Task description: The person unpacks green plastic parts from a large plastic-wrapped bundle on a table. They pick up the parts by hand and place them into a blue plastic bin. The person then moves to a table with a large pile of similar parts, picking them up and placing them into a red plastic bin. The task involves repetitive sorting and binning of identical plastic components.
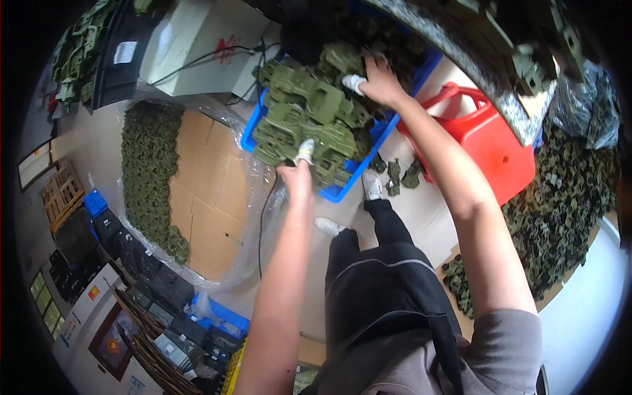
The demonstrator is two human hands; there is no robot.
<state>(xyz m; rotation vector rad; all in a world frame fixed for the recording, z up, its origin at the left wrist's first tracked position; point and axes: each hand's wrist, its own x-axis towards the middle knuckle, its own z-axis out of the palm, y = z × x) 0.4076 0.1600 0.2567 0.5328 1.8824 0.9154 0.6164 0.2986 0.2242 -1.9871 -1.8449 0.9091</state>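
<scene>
Several olive-green moulded parts (309, 99) are heaped in a blue crate (339, 191) in front of me. My left hand (299, 172) is closed on the near edge of the heap, its white-wrapped thumb pressed on top and most of its fingers hidden underneath. At the far right of the same heap, my right hand (380, 80) grips a green part (341, 59). A white wrap also covers a digit of this hand, and its fingers curl over the far side, partly in shadow.
A red plastic stool (497, 155) stands right of the crate, below a stone-topped bench edge (484, 89). Several small dark parts (395, 178) lie near my shoe. To the left is a cardboard-lined, plastic-wrapped bin (207, 191) with stacked green parts; more parts (553, 210) pile up at right.
</scene>
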